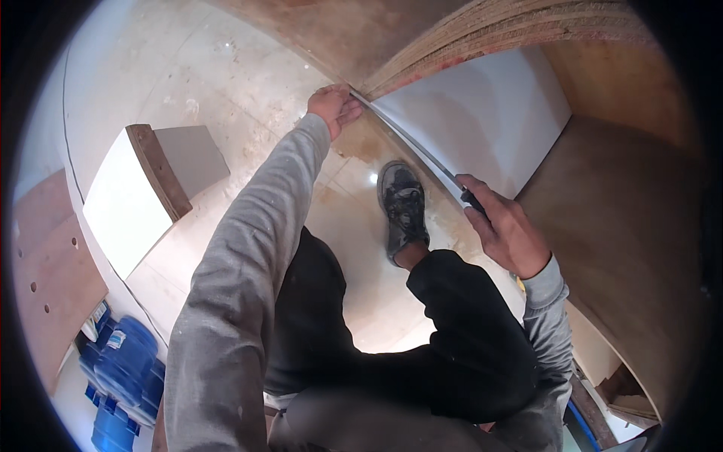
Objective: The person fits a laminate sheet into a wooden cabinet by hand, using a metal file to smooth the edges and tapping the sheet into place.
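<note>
A long thin grey strip, which looks like the drawn-out blade of a tape measure (418, 142), runs slantwise between my two hands along the edge of a white panel (482, 113). At its far end, my left hand (335, 109) has thumb and forefinger at the tip, with the other fingers loosely bent. My right hand (516, 233) is closed round a dark piece at the near end, mostly hidden by the palm. The white panel lies just beyond the strip, beneath a stack of brown boards (512, 30) with layered edges.
On the left, a white-faced block with a brown edge (158, 173) stands on the tiled floor (203, 75). Blue water jugs (128, 354) and a brown board with holes (56, 264) are at lower left. A large brown panel (617, 226) borders my right side. My shoe (403, 203) rests between my hands.
</note>
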